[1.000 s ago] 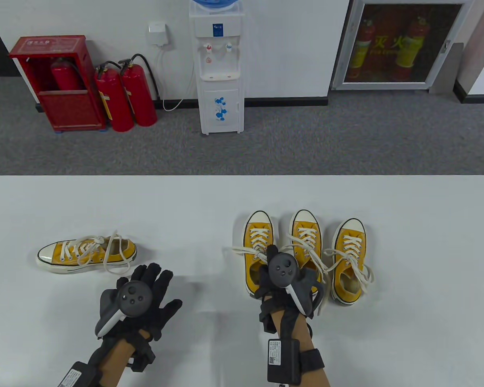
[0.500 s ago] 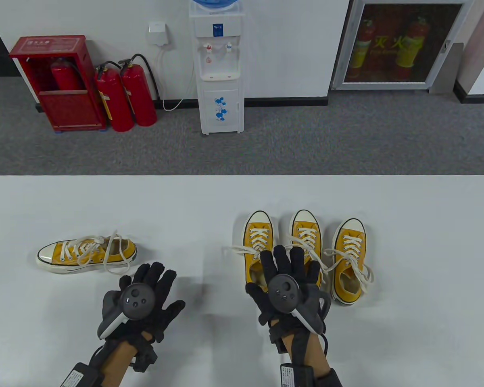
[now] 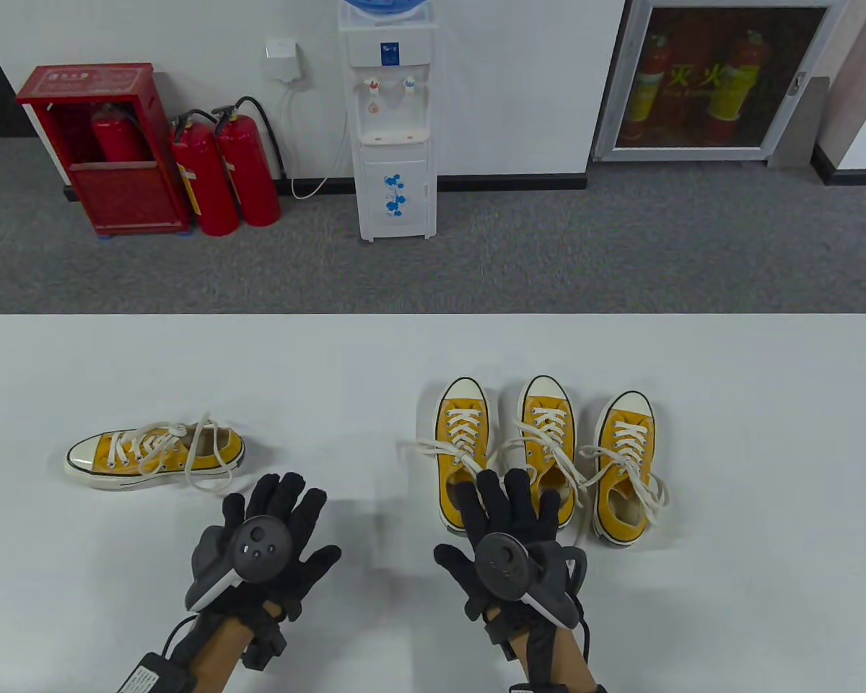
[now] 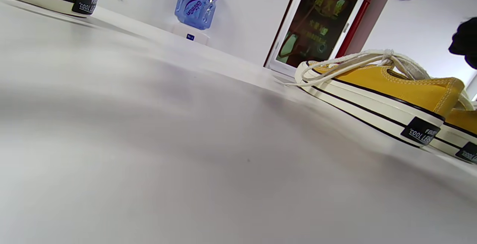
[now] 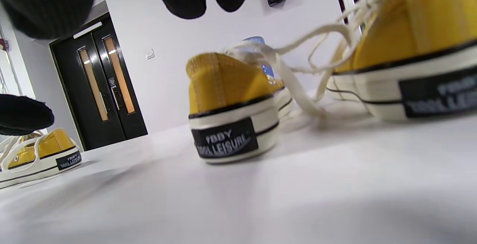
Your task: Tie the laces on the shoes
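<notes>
Several yellow canvas shoes with white laces sit on the white table (image 3: 418, 361). One shoe (image 3: 155, 456) lies alone at the left, toe pointing left, laces loose. Three stand side by side at the right: a left shoe (image 3: 463, 444), a middle shoe (image 3: 546, 433) and a right shoe (image 3: 624, 462), all with untied laces trailing. My left hand (image 3: 274, 527) is spread flat, just below the lone shoe's heel, holding nothing. My right hand (image 3: 509, 523) is spread with straight fingers over the heels of the left and middle shoes. In the right wrist view a heel (image 5: 227, 117) is close ahead.
Loose lace ends (image 3: 422, 447) stretch left from the trio onto the table. Beyond the table's far edge lie grey carpet, a water dispenser (image 3: 393, 123) and red fire extinguishers (image 3: 220, 173). Bare tabletop spans the gap between my two hands.
My right hand, curled at the shoes' heels a second ago, has spread its fingers and drawn back toward me. My left hand has drifted slightly right and toward me.
</notes>
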Tool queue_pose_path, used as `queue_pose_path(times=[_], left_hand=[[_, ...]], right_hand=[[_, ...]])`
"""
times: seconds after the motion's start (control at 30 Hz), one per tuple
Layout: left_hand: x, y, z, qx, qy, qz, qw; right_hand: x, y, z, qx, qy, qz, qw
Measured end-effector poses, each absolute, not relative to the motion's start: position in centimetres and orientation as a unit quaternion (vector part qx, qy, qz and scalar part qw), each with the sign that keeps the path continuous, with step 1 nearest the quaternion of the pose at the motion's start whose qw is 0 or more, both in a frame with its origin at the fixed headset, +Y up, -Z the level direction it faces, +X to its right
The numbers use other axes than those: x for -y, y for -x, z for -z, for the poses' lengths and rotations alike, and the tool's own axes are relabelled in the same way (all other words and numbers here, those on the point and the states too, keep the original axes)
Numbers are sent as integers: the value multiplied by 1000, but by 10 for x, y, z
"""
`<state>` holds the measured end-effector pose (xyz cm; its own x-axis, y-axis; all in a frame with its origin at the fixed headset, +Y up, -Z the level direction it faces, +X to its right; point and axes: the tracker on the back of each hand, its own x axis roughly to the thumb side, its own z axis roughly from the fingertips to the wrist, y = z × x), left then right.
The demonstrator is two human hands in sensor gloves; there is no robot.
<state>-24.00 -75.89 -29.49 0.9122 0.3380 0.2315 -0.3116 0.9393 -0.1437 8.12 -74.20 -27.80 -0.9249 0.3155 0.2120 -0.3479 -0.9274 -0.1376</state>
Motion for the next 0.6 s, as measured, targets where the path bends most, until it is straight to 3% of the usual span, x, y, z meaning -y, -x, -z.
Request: queue_pose_path(times=[0.13, 0.37, 0.5, 0.6], left_hand=[[759, 239, 295, 122, 48, -155, 979], [740, 260, 301, 54, 7, -154, 987], [719, 284, 315, -16, -7, -188, 982], [705, 307, 329, -90, 7, -156, 984]], right_hand=[[741, -92, 276, 103, -81, -974, 183], [738, -108, 276, 112, -58, -969, 210], [743, -111, 279, 101, -53, -969, 220], [743, -112, 279, 102, -50, -968, 222]])
